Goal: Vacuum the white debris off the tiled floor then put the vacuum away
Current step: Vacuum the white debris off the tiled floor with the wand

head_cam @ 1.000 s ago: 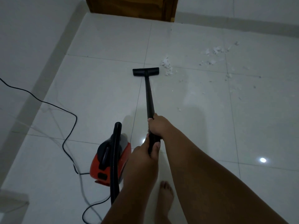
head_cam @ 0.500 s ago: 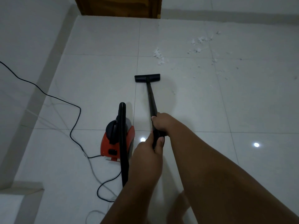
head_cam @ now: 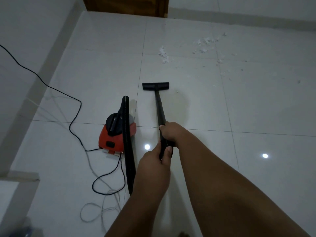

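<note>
Wand (head_cam: 159, 106): black, long axis ran straight away from the person toward the wooden door (head_cam: 124, 5), tilted down to the floor.
Floor head (head_cam: 155, 86): flat on the tiled floor (head_cam: 239, 108), crosswise to the wand – pointed at the door.
White debris (head_cam: 164, 54): between head and door, more scattered right (head_cam: 205, 43); well apart from the head.
Right hand (head_cam: 170, 132): forward, fingers clenched round the wand.
Left hand (head_cam: 153, 163): just behind, wrapped on the ribbed hose end – thumb on top.
Red vacuum body (head_cam: 116, 134): left of the wand, black cord (head_cam: 75, 120) trailing off.
</note>
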